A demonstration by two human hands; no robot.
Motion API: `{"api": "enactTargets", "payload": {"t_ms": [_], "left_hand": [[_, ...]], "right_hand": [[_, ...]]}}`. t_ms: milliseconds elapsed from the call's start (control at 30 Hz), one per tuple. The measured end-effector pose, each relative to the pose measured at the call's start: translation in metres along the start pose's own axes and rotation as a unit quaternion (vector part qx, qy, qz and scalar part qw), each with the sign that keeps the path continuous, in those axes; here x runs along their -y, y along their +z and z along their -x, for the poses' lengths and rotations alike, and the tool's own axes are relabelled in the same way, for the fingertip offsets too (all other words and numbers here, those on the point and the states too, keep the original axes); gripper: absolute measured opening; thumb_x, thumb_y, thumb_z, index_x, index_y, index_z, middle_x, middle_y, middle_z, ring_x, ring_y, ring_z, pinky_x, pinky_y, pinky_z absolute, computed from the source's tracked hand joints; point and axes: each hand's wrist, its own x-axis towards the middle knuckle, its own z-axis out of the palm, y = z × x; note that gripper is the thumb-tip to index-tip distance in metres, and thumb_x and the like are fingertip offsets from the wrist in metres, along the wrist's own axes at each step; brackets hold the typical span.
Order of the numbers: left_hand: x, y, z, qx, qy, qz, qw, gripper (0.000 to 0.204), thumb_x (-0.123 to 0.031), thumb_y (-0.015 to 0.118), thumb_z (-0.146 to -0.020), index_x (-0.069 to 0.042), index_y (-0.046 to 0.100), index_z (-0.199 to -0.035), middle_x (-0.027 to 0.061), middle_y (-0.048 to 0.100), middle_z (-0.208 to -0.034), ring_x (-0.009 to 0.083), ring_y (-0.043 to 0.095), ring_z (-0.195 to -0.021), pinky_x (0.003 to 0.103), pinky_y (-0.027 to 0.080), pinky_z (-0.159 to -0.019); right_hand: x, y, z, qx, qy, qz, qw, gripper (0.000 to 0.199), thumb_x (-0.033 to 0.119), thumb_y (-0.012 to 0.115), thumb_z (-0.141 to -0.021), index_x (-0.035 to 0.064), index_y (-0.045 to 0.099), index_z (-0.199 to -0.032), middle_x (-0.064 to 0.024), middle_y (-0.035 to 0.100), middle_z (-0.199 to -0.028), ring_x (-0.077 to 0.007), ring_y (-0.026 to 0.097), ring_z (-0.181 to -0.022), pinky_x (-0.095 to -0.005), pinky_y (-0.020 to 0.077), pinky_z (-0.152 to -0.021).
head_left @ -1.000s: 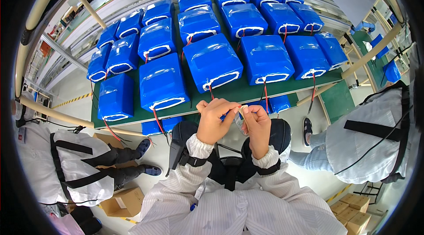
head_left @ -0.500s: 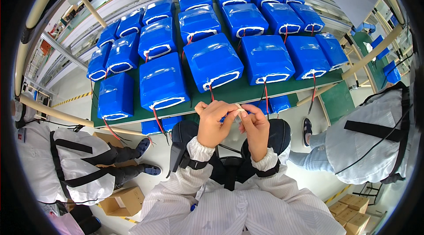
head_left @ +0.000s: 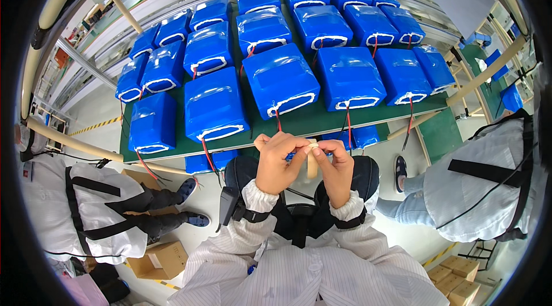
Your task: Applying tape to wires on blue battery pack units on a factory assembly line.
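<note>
Both hands meet in front of my body, just short of the table's near edge. My left hand [head_left: 280,159] pinches a narrow piece of beige tape [head_left: 312,167] between thumb and fingers. From the other side, my right hand [head_left: 335,169] pinches the same tape, its thumb close to my left fingertips. The tape's flat band shows below the fingers; whether it is a roll or a loose strip I cannot tell. Beyond the hands, the nearest blue-wrapped battery pack [head_left: 282,80] lies on the green table [head_left: 259,132], its red wire [head_left: 279,121] hanging toward me.
Several more blue battery packs [head_left: 215,102] stand in rows, white-edged ends facing me, with red and black wires over the edge. Other packs [head_left: 365,136] sit lower down. One person [head_left: 98,208] stands at left, another [head_left: 471,173] at right. Cardboard boxes [head_left: 158,261] lie on the floor.
The beige tape has turned, so its flat band now shows below my fingertips. Both hands stay nearly in place, pinching it.
</note>
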Motion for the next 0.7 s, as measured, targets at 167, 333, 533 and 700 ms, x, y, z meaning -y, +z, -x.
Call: {"api": "enactTargets", "payload": {"t_ms": [167, 333, 533, 700], "left_hand": [[0.0003, 0.0013, 0.0022, -0.006, -0.017, -0.001, 1.000, 0.009, -0.009, 0.069, -0.076, -0.012, 0.066, -0.083, -0.0043, 0.063, -0.072, 0.0124, 0.055, -0.066, 0.033, 0.025, -0.072], [0.0006, 0.0008, 0.0019, -0.006, -0.018, -0.003, 1.000, 0.008, -0.009, 0.070, -0.076, -0.012, 0.066, -0.083, -0.0044, 0.064, -0.074, 0.0124, 0.055, -0.066, 0.033, 0.025, -0.073], [0.0010, -0.0003, 0.0011, 0.003, -0.006, -0.013, 1.000, 0.007, -0.008, 0.070, -0.076, -0.012, 0.065, -0.080, -0.0042, 0.063, -0.073, 0.0136, 0.054, -0.066, 0.034, 0.025, -0.072], [0.0021, 0.0018, 0.0015, 0.000, -0.007, -0.013, 1.000, 0.007, -0.009, 0.069, -0.076, -0.012, 0.064, -0.079, -0.0037, 0.060, -0.070, 0.0145, 0.053, -0.067, 0.034, 0.024, -0.072]], "right_hand": [[0.0028, 0.0017, 0.0012, -0.021, 0.067, -0.049, 0.996, 0.016, 0.008, 0.069, -0.082, 0.0036, 0.067, -0.096, -0.0058, 0.063, -0.091, -0.0136, 0.055, -0.085, -0.0248, 0.0430, -0.076], [0.0075, -0.0007, -0.0018, -0.009, 0.015, 0.030, 0.999, 0.014, 0.010, 0.070, -0.081, 0.0042, 0.069, -0.094, -0.0040, 0.064, -0.086, -0.0133, 0.054, -0.082, -0.0251, 0.0417, -0.074], [0.0052, -0.0016, -0.0028, -0.005, -0.009, 0.054, 0.998, 0.013, 0.010, 0.070, -0.080, 0.0050, 0.069, -0.091, -0.0038, 0.065, -0.086, -0.0158, 0.054, -0.083, -0.0271, 0.0414, -0.075], [0.0063, 0.0009, -0.0035, -0.003, -0.004, 0.068, 0.998, 0.013, 0.011, 0.071, -0.079, 0.0046, 0.068, -0.090, -0.0053, 0.066, -0.090, -0.0179, 0.055, -0.087, -0.0283, 0.0418, -0.078]]}}
